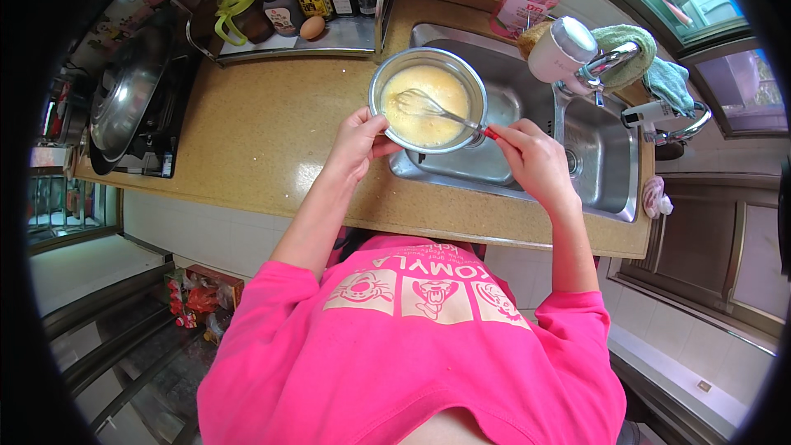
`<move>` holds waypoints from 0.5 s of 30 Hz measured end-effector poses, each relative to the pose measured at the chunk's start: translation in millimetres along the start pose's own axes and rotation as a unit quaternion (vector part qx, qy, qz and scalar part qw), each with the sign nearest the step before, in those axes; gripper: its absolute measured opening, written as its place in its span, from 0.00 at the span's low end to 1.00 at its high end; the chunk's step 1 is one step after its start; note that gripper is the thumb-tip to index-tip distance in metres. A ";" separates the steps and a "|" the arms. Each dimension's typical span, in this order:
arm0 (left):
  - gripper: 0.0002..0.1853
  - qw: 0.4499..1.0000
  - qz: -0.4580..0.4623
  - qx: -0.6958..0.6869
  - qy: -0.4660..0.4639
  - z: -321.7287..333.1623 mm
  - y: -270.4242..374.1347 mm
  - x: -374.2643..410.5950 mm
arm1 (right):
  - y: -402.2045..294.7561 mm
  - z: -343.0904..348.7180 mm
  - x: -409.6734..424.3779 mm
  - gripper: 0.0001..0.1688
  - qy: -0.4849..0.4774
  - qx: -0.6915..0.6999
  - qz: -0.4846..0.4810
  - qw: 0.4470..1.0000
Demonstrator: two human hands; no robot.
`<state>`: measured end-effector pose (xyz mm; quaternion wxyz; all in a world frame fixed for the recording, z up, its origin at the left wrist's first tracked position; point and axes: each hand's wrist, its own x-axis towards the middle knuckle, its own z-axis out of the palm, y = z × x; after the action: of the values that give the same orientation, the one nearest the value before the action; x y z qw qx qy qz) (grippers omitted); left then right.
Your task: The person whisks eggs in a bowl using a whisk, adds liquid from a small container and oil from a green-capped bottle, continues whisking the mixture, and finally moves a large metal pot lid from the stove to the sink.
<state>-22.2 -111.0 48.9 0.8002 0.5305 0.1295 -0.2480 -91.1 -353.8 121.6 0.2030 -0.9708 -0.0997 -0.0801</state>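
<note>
My left hand (363, 141) grips the near left rim of a round stainless steel bowl (477, 81), its thumb on top and fingers underneath. A frothy pale yellow liquid (432, 77), which looks like beaten egg, fills part of the bowl. My right hand (530, 153) is shut on the red handle of a wire whisk (456, 118). The whisk's wire loops dip into the liquid near the middle of the bowl. The bowl is held up over the left edge of the sink and the counter beside it.
A double-basin stainless steel sink (469, 173) is set into the tan countertop (259, 130). A faucet with a white filter (562, 52) rises behind it, near a pink pump bottle (522, 3). One brown egg (313, 28) lies on the condiment rack (346, 37). A lidded wok (133, 89) stands far left.
</note>
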 end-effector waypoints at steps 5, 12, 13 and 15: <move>0.02 1.000 0.001 0.007 0.006 0.1 2.7 -1.1 | 8.6 -5.5 3.2 0.09 0.044 -0.080 0.012 0.996; 0.03 1.000 0.008 0.011 0.014 4.0 4.1 -3.6 | 9.7 -11.0 2.3 0.09 0.039 -0.083 0.025 0.995; 0.03 1.000 0.008 0.011 0.012 3.9 3.8 -3.1 | 9.6 -11.9 1.8 0.09 0.034 -0.079 0.027 0.996; 0.03 1.000 0.010 0.010 0.010 2.2 2.0 -1.3 | 7.7 -15.5 -0.1 0.09 0.011 -0.052 0.030 0.998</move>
<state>-22.4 -112.1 51.9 0.7959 0.5423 0.1292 -0.2360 -91.3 -367.1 132.7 0.1555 -0.9817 -0.0635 -0.0897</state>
